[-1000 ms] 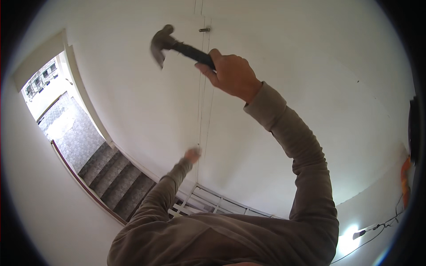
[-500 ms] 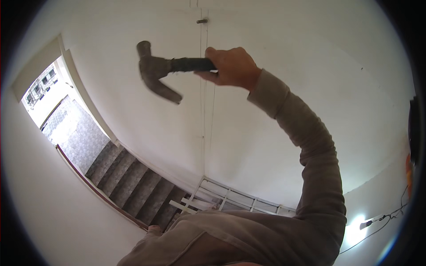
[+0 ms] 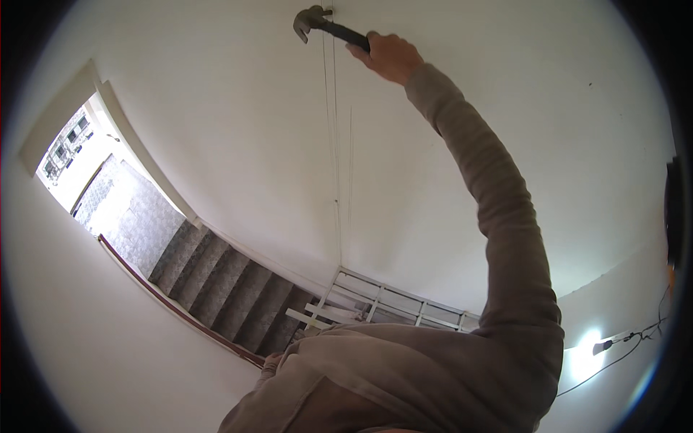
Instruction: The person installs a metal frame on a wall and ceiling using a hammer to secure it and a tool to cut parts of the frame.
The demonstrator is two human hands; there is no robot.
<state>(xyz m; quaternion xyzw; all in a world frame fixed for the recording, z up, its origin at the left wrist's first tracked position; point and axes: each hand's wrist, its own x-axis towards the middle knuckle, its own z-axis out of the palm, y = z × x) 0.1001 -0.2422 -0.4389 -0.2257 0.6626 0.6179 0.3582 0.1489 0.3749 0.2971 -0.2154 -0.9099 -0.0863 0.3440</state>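
My right hand [image 3: 395, 58] is raised high with the arm stretched up, fingers wrapped round the dark handle of a claw hammer [image 3: 345, 32]. The hammer's striking end is at a small dark peg [image 3: 328, 11] that sticks out of the white wall; whether they touch I cannot tell. The claw points down and to the left. Low in the picture my left hand [image 3: 271, 359] is closed at the end of a reddish-brown handrail [image 3: 180, 314], its fingers mostly hidden by my brown sleeve and body.
Thin lines [image 3: 334, 137] run down the wall below the peg. Grey stairs [image 3: 224, 285] lie at the left, leading to a bright doorway [image 3: 101, 173]. A white metal frame [image 3: 379, 296] stands behind my body. A lit bulb [image 3: 600, 348] hangs on wires at the lower right.
My right hand has moved up, lifting the hammer from below the peg to the peg itself. The hammer has tilted, its head now higher than its grip. My left hand stays low by the handrail.
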